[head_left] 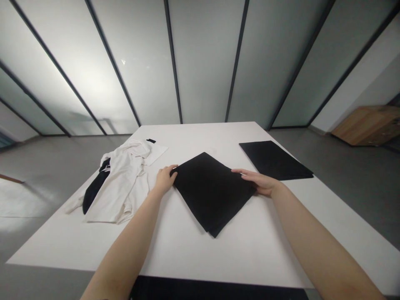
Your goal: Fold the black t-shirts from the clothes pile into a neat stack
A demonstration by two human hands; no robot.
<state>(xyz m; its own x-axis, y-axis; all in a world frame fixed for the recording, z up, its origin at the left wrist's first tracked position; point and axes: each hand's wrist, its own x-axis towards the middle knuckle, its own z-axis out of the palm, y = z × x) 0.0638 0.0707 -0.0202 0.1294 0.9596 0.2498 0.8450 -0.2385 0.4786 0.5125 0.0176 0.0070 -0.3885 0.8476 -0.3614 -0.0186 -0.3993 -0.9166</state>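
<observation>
A flat black square piece [209, 187], looking like folded cloth or stacked sheets, lies turned with one corner toward me. Two slightly offset layers show at its near corner. My left hand [165, 178] is closed on its left corner, the thumb and fingers pinching the edge. At the right corner my right hand [261, 182] holds the edge, its fingers reaching along the upper side; part of the grip is hidden beneath the piece. Farther right lies a second flat black piece [275, 160] of similar look, apart from my right hand.
On the left of the white table [250, 258] lies a loose heap of white clothing [121, 183], with a dark piece [96, 189] beneath it. A small black item [151, 141] is behind the heap. Frosted glass panels [203, 62] stand beyond the table; a wooden cabinet [368, 124] is at right.
</observation>
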